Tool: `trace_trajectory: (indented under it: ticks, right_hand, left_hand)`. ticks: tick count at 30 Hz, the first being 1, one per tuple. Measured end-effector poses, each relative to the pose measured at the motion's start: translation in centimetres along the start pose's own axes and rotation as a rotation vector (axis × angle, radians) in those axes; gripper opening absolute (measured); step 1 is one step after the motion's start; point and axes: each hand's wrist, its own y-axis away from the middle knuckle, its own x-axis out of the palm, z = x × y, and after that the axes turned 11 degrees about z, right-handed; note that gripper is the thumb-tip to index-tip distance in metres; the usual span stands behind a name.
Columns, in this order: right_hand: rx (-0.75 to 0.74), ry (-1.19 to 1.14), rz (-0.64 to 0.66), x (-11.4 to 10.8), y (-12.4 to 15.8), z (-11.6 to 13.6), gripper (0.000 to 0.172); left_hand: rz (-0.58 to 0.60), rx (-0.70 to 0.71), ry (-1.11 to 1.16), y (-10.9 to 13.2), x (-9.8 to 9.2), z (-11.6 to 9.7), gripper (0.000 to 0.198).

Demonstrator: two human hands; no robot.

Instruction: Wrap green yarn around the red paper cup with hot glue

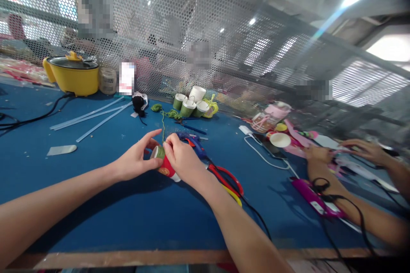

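Observation:
A red paper cup (166, 168) lies tilted between my hands, its open end toward the left. Green yarn is wound around the part near its rim. My left hand (136, 159) grips that end, thumb on the wound yarn and index finger stretched out. My right hand (181, 155) pinches the green yarn strand (163, 123) against the cup; its other fingers are partly hidden. From there the strand runs back to a loose tangle of green yarn (173, 114). Just beyond my right hand lies a blue glue gun (199, 148), partly covered.
Scissors with red and yellow handles (229, 181) lie by my right forearm. Several green-wrapped cups (188, 108) stand behind, beside pliers (192, 127). Clear glue sticks (92, 115) and a yellow electric pot (75, 77) are left. A co-worker's hands (368, 151), a phone (270, 145) and a purple power strip (315, 198) are right.

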Motion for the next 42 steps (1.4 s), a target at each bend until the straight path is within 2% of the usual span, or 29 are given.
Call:
trace_trajectory:
  ticks: [10, 15, 21, 26, 29, 34, 37, 39, 42]
  right_hand:
    - [0.000, 0.144, 0.001, 0.4, -0.1, 0.3, 0.010]
    - [-0.019, 0.089, -0.025, 0.5, -0.2, 0.2, 0.008]
    - [-0.089, -0.335, -0.100, -0.3, -0.1, -0.1, 0.007]
    - [0.065, -0.784, -0.072, -1.7, -1.5, -0.5, 0.009]
    - [0.129, -0.889, -0.051, -2.9, -3.3, -0.2, 0.009]
    - [0.150, -0.517, 0.063, -3.9, -7.0, 0.4, 0.014]
    - [0.162, -0.362, 0.164, -4.0, -8.3, -0.3, 0.013]
    - [0.211, -0.244, 0.149, -4.4, -8.3, -1.5, 0.013]
    - [0.329, -0.056, 0.051, -5.5, -7.0, -3.7, 0.020]
  left_hand:
    - [-0.006, -0.032, 0.148, -0.1, 0.3, 0.0, 0.073]
    - [-0.017, -0.038, 0.196, -0.3, 0.4, 0.3, 0.075]
    - [-0.010, 0.038, 0.151, -0.3, 0.5, 1.0, 0.081]
    - [-0.012, 0.082, 0.096, 0.0, 0.9, 1.2, 0.083]
    - [-0.008, 0.133, 0.006, 0.3, 1.1, 1.0, 0.080]
    - [0.015, 0.263, -0.229, 0.7, 1.3, 0.8, 0.080]
    - [0.029, 0.271, -0.296, 0.8, 1.3, 0.8, 0.080]
    - [0.029, 0.250, -0.291, 0.7, 1.2, 0.9, 0.078]
    - [0.036, 0.205, -0.249, 0.5, 1.2, 1.0, 0.075]
